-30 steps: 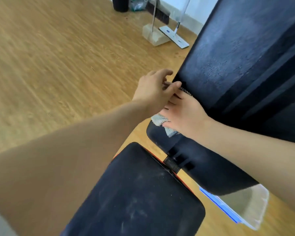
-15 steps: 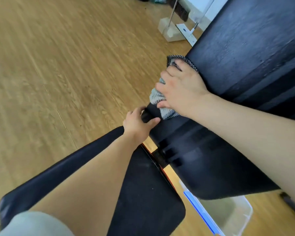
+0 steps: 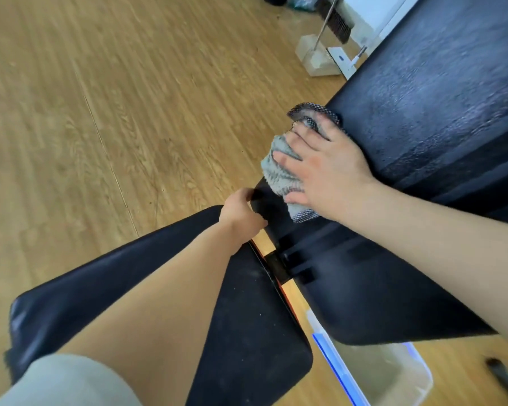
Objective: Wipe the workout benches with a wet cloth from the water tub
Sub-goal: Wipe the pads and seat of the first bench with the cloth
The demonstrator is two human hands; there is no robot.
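The right hand (image 3: 332, 174) lies flat with fingers spread on the cloth (image 3: 285, 174), pressing it against the left edge of the backrest (image 3: 423, 112); it pins the cloth under the palm instead of gripping it. The cloth is grey, bunched, with a dark mesh side showing past the fingertips and again below the thumb. Below the cloth, the left hand (image 3: 242, 210) curls around the backrest's lower corner, thumb on the near face and fingers wrapped behind the edge, so their tips are hidden. That forearm crosses the seat (image 3: 247, 332), a black pad speckled with dust, which sits below the backrest across a narrow gap where a black hinge bracket (image 3: 277, 268) shows. A grey sleeve (image 3: 65, 382) enters at the bottom left, cut off by the frame. Under the backrest's lower right corner stands the tub (image 3: 393, 373), clear plastic with a blue strip along its near rim; it seems to hold cloudy water, though the backrest covers much of it and the level is hard to read. Above the backrest's upper left edge, on the floor (image 3: 100, 112), a flat mop (image 3: 342, 58) and a brush (image 3: 333, 24) rest beside a pale block, partly cut off. A dark object at the far bottom right is too blurred to name.
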